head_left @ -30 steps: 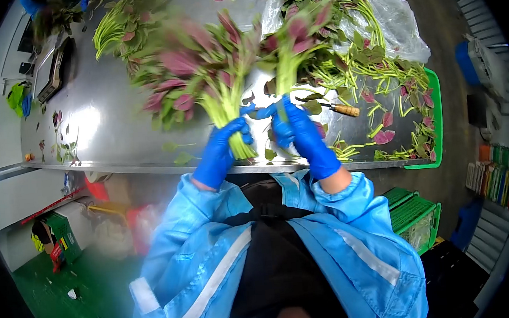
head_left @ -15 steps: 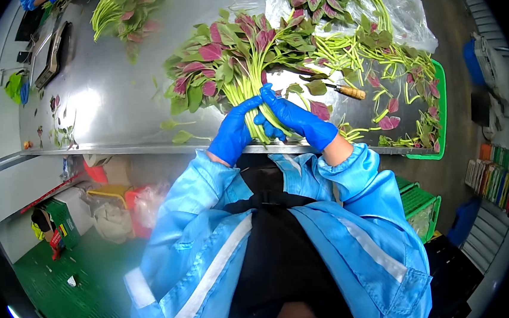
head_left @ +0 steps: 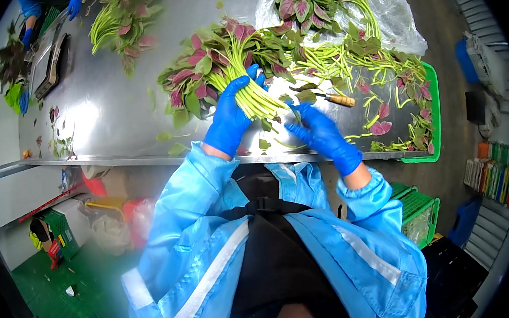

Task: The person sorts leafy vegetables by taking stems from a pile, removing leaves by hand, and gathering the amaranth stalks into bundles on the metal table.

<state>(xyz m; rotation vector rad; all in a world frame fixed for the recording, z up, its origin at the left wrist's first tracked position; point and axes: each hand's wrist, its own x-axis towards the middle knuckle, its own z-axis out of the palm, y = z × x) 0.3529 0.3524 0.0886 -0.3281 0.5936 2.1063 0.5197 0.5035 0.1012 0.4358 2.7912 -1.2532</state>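
A bunch of red-and-green amaranth (head_left: 257, 99) is in my left hand (head_left: 229, 122), whose blue-gloved fingers wrap round the stems. Its leaves spread toward the far side of the metal table, and the cut stem ends point toward my right hand (head_left: 323, 134). That hand, also in a blue glove, is off the bunch just right of the stem ends, thumb and fingers apart. Whether a small leaf scrap touches its fingertips is hard to make out. Beyond it lies a knife with a wooden handle (head_left: 341, 99), its blade partly covered by leaves.
More amaranth (head_left: 308, 5) rests on a clear plastic bag (head_left: 395, 13). Loose stems (head_left: 333, 60) and leaves litter the table's right side, beside a green crate (head_left: 435, 115). Another bunch (head_left: 118, 26) lies far left, near a dark device (head_left: 53, 66). A co-worker's gloved hand (head_left: 74, 6) shows beyond.
My right hand has come off the stems and moved right and toward me. The bunch has tilted in my left hand, stem ends swinging right. Co-worker's hands have come further into view.
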